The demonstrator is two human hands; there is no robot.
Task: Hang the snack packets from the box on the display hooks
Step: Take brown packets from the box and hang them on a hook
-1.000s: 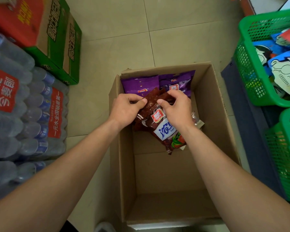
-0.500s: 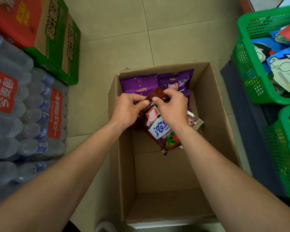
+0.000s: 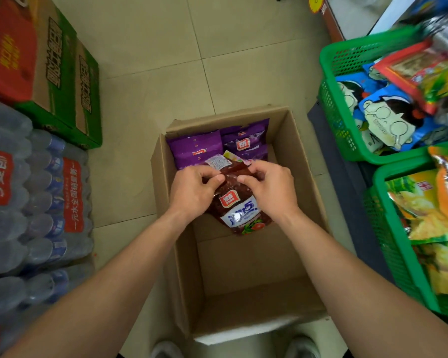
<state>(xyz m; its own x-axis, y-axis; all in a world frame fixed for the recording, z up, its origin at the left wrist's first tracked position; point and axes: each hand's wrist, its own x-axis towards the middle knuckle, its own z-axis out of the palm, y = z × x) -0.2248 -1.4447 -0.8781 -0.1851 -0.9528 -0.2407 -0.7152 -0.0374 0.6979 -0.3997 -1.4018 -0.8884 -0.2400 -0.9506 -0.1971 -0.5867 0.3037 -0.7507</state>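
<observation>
An open cardboard box (image 3: 305, 177) stands on the floor below me. Purple snack packets (image 3: 197, 151) lie stacked at its far end. Above the box's middle I hold a dark red snack packet (image 3: 236, 202) with a white-and-blue label. My left hand (image 3: 192, 192) pinches its top left edge and my right hand (image 3: 269, 187) pinches the top right. More packets show behind the red one, partly hidden by my fingers. No display hooks are in view.
Shrink-wrapped water bottle packs (image 3: 36, 202) and red-green drink cartons (image 3: 44, 63) stand on the left. Two green baskets (image 3: 331, 104) full of snack bags sit on a low shelf at the right. Tiled floor (image 3: 166, 73) lies beyond the box.
Both hands have lifted the red packet a little higher and drawn its top edge together. The view has shifted so the box sits lower and more of the baskets shows.
</observation>
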